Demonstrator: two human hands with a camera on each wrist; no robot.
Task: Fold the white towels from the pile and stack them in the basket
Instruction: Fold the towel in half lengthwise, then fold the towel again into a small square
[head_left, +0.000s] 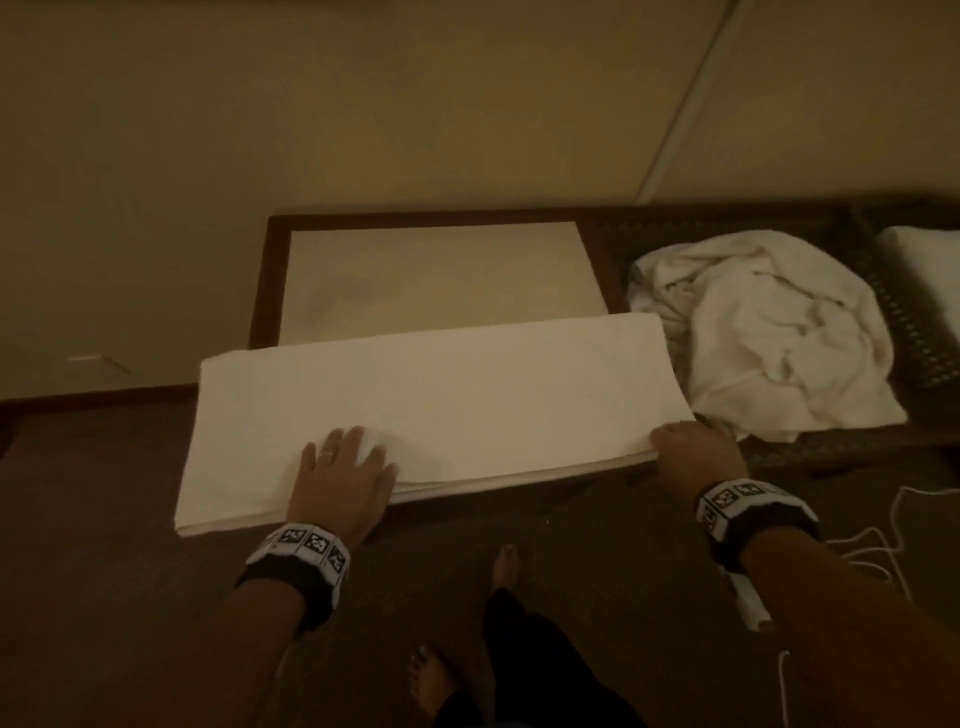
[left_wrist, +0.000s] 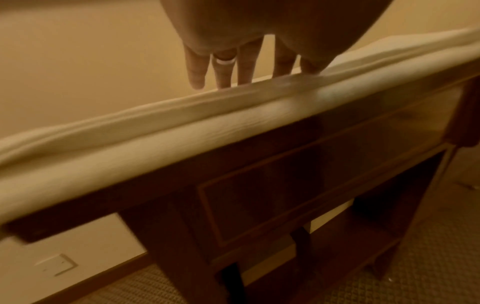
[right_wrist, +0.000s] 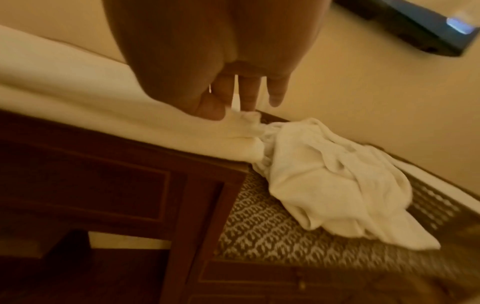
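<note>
A long white towel (head_left: 441, 395), folded into a band, lies along the front edge of a dark wooden table (head_left: 265, 280) and overhangs its left end. My left hand (head_left: 343, 467) lies flat on it near the front left, fingers straight (left_wrist: 223, 67). My right hand (head_left: 691, 452) is at the towel's front right corner and pinches the bunched corner between thumb and fingers (right_wrist: 249, 98). To the right, a crumpled pile of white towels (head_left: 769, 332) (right_wrist: 337, 181) sits on a dark woven surface (right_wrist: 259, 226). No basket is plainly in view.
The table has a pale inset top (head_left: 436, 280) behind the towel and stands against a wall. Another white folded piece (head_left: 930, 265) shows at the far right edge. A white cable (head_left: 883, 545) lies on the carpet beside my bare feet (head_left: 431, 680).
</note>
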